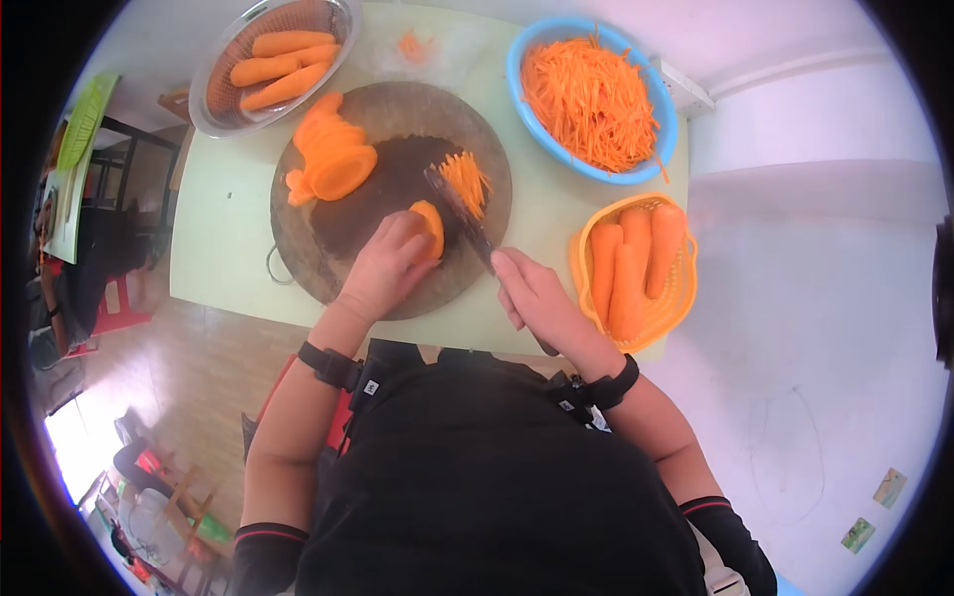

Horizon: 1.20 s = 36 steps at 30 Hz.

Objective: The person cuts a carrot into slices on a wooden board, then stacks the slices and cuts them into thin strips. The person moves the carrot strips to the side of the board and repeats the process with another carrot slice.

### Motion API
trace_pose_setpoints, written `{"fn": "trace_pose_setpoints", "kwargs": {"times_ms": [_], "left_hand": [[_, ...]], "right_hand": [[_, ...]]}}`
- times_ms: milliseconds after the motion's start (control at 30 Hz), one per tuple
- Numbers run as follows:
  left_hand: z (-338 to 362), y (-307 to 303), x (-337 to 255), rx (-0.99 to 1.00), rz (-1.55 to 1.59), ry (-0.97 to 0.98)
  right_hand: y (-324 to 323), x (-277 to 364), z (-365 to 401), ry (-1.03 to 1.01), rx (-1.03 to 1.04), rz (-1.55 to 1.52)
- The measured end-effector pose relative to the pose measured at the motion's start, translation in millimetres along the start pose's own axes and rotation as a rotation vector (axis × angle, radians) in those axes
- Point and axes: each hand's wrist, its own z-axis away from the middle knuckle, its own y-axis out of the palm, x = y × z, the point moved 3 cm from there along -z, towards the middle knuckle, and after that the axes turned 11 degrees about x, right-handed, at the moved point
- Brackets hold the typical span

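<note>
On a round wooden chopping board (397, 99), my left hand (393, 260) is closed over a stack of carrot slices (429, 226), fingers curled against it. My right hand (542, 298) grips the handle of a knife (460, 207), its dark blade pointing up and to the left across the board. Just right of the blade lies a small heap of carrot shreds (464, 182). Further up the board, to the left, sits an overlapping pile of carrot slices (338, 164). The blade stands a little to the right of the slices under my left hand.
A metal colander (207, 104) with whole carrots stands at the upper left. A blue basin (518, 94) full of carrot shreds is at the upper right, near a power strip (684, 87). Below it, a yellow basket (686, 296) holds several carrots by the table's right edge.
</note>
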Motion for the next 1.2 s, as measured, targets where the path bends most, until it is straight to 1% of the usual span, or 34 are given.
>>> {"fn": "trace_pose_setpoints", "kwargs": {"times_ms": [33, 100, 233, 300, 333, 400, 433, 500, 533, 600, 733, 800, 900, 1033, 1200], "left_hand": [[-1, 0, 0, -0.003, 0.000, 0.001], [-3, 1, 2, -0.050, 0.005, -0.013], [-7, 10, 11, -0.103, -0.024, 0.019], [-6, 11, 12, -0.149, -0.111, 0.068], [-6, 13, 14, -0.150, -0.112, 0.067], [-5, 15, 16, -0.130, -0.230, 0.129], [-5, 16, 17, -0.126, -0.232, 0.128], [-5, 17, 17, -0.125, -0.290, 0.143], [-6, 18, 17, -0.116, -0.289, 0.143], [-5, 19, 17, -0.081, -0.261, 0.126], [-2, 23, 23, -0.057, -0.248, 0.145], [-2, 22, 24, -0.065, -0.201, 0.145], [-2, 21, 26, -0.043, -0.177, 0.133], [-5, 19, 26, -0.076, -0.152, 0.145], [-2, 20, 28, -0.050, -0.128, 0.140]], "right_hand": [[1, -1, -2, -0.001, -0.001, 0.003], [3, -4, -5, -0.016, -0.013, 0.106], [5, 5, -2, 0.013, -0.018, 0.143], [6, 7, -2, 0.109, 0.006, 0.147], [6, 5, -4, 0.108, 0.007, 0.148], [8, -1, -5, 0.001, -0.062, 0.268], [9, -2, -3, 0.000, -0.061, 0.264], [11, -1, 2, -0.098, -0.139, 0.552], [12, -2, 4, -0.095, -0.137, 0.544], [17, -2, 8, -0.112, -0.140, 0.687], [20, -4, 10, -0.105, -0.117, 0.722], [22, -5, 9, -0.142, -0.173, 0.811], [25, -4, 9, -0.179, -0.217, 0.810], [30, 1, 8, -0.135, -0.227, 0.847], [35, 3, 8, -0.118, -0.232, 0.864]]}}
